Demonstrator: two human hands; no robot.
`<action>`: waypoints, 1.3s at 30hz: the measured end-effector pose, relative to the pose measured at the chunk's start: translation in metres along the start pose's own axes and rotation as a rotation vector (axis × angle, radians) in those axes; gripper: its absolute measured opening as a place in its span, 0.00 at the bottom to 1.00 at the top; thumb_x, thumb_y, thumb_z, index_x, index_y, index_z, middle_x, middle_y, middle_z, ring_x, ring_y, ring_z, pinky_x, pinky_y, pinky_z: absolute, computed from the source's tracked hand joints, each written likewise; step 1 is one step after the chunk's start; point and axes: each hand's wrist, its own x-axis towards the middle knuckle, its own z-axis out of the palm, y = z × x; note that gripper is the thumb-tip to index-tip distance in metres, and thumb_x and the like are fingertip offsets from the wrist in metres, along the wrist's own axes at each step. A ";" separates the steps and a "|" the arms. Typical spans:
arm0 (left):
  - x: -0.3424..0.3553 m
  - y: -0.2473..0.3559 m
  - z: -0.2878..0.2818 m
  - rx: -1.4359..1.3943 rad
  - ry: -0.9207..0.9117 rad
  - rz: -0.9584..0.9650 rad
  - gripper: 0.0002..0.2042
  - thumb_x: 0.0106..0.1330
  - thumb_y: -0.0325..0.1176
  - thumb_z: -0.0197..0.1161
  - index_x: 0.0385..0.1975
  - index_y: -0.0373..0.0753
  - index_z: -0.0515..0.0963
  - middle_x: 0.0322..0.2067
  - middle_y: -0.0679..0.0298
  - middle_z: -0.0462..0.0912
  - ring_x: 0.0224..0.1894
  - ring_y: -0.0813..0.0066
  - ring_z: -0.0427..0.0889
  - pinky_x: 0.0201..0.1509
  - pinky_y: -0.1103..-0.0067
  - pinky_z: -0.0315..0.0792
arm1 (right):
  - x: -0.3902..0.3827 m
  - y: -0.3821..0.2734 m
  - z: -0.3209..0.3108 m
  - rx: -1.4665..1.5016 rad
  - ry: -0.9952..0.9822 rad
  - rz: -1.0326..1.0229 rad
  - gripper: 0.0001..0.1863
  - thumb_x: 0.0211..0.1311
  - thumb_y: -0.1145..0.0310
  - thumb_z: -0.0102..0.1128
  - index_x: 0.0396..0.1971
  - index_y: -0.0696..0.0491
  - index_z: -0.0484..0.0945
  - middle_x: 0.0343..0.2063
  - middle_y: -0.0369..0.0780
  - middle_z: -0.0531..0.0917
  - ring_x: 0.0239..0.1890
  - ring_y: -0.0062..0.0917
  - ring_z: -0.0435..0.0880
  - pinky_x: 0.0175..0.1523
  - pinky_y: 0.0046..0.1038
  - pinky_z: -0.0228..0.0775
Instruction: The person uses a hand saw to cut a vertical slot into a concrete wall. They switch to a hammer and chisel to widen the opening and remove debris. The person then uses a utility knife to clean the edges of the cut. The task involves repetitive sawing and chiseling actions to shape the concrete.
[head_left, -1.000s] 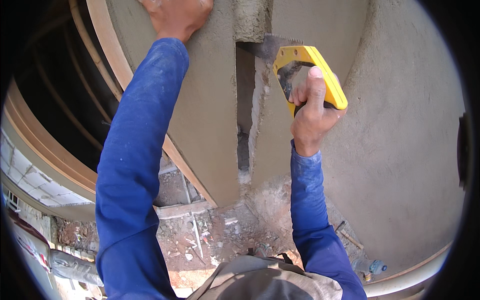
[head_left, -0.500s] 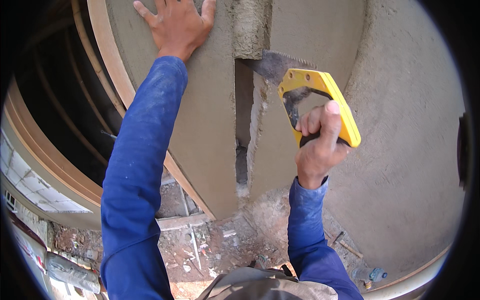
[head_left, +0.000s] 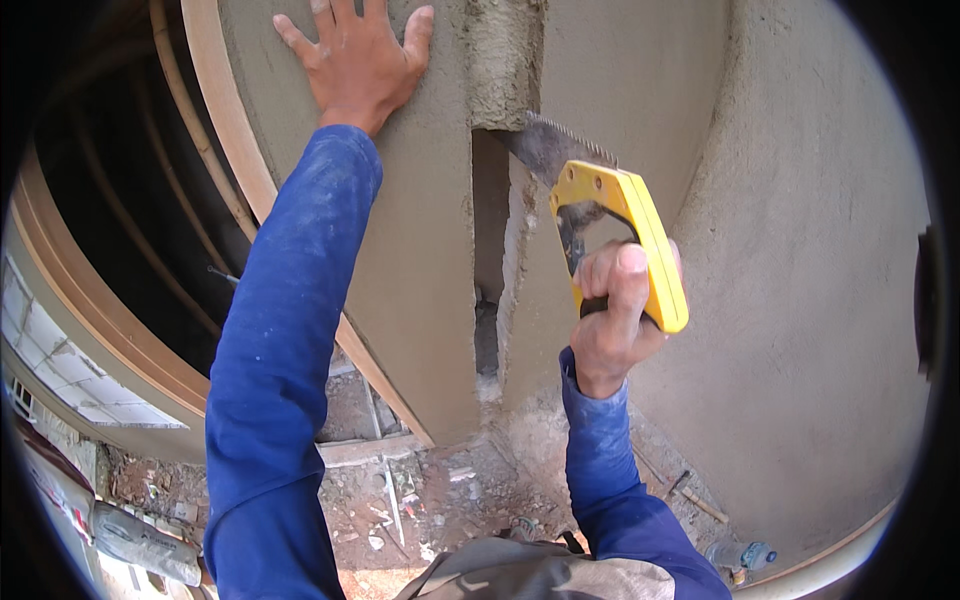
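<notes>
My right hand (head_left: 625, 310) is wrapped round the yellow handle of a hand saw (head_left: 640, 230). The saw's toothed blade (head_left: 560, 148) slants up and left, and its far end reaches into a tall narrow slot (head_left: 490, 220) in the grey plastered wall (head_left: 420, 290). Rough, uncut edging (head_left: 505, 70) stands just above the blade. Up at the left, my left hand (head_left: 365, 60) lies flat on the plaster with its fingers spread, holding nothing.
A wooden frame (head_left: 232, 95) borders a dark opening with bamboo poles (head_left: 205, 140) at left. Rubble covers the ground below (head_left: 450, 500). At lower right lie a hammer (head_left: 700, 500) and a plastic bottle (head_left: 740, 555), beside another plastered wall (head_left: 810, 300).
My right hand and the saw's handle have moved down and a little left. The blade still reaches into the slot. My left hand stays flat on the wall.
</notes>
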 end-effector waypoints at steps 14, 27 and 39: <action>0.003 0.008 -0.001 0.000 -0.001 -0.011 0.39 0.66 0.51 0.56 0.73 0.37 0.55 0.75 0.52 0.48 0.78 0.53 0.43 0.76 0.44 0.33 | -0.004 0.019 0.001 -0.066 0.041 -0.032 0.15 0.65 0.67 0.61 0.22 0.58 0.70 0.16 0.33 0.66 0.19 0.17 0.63 0.24 0.26 0.54; 0.002 -0.002 0.008 0.098 0.060 0.037 0.35 0.70 0.55 0.52 0.72 0.41 0.58 0.73 0.53 0.54 0.76 0.55 0.49 0.75 0.46 0.39 | -0.011 -0.008 -0.015 -0.023 0.055 -0.049 0.15 0.64 0.67 0.62 0.21 0.59 0.71 0.14 0.33 0.64 0.18 0.18 0.61 0.23 0.26 0.52; 0.003 -0.005 0.016 -0.025 0.067 0.036 0.38 0.70 0.58 0.47 0.74 0.42 0.53 0.75 0.53 0.48 0.78 0.55 0.42 0.75 0.42 0.32 | 0.015 0.041 0.029 0.069 0.007 0.091 0.17 0.65 0.70 0.63 0.20 0.57 0.67 0.16 0.31 0.64 0.21 0.15 0.60 0.25 0.25 0.54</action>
